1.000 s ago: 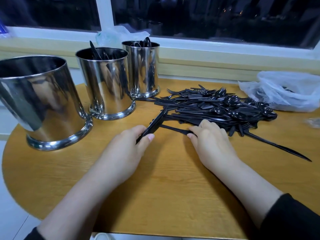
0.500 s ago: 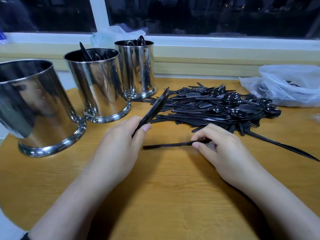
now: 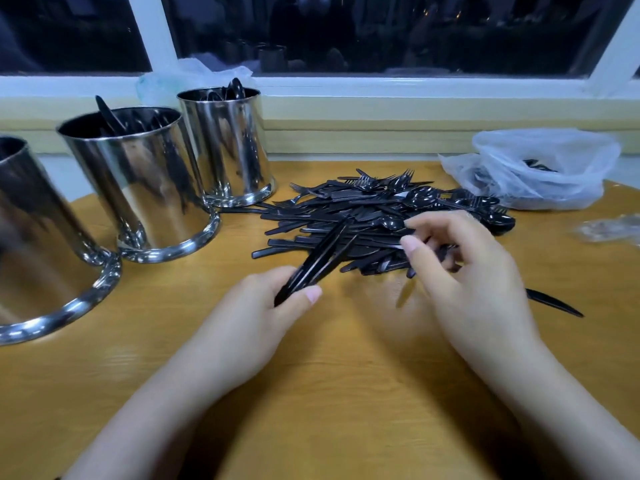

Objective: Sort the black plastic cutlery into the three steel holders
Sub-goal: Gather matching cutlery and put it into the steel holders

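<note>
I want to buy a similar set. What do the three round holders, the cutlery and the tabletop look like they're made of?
The holders look like polished steel: mirror-bright walls reflect the room. The cutlery pile looks like glossy black plastic, thin with soft highlights. The table shows yellowish wood grain with a smooth sheen; solid wood or laminate, I cannot tell.

Wooden bench point(image 3: 346, 393) under a dark window, carrying holders, cutlery and bags.

The bench had a yellow-brown wood-grain top with a rounded left edge. Three steel holders stood on its left side in a row running back toward the sill: the nearest holder point(image 3: 38, 237), the middle holder point(image 3: 138, 181) with black pieces inside, and the far holder point(image 3: 227, 143) likewise holding some. A pile of black plastic cutlery point(image 3: 374, 216) lay at the centre back, and one lone knife point(image 3: 557, 303) lay apart at the right. A crumpled clear plastic bag point(image 3: 540, 168) sat at the back right, near a blurred scrap of clear plastic point(image 3: 609, 230) at the right edge.
</note>
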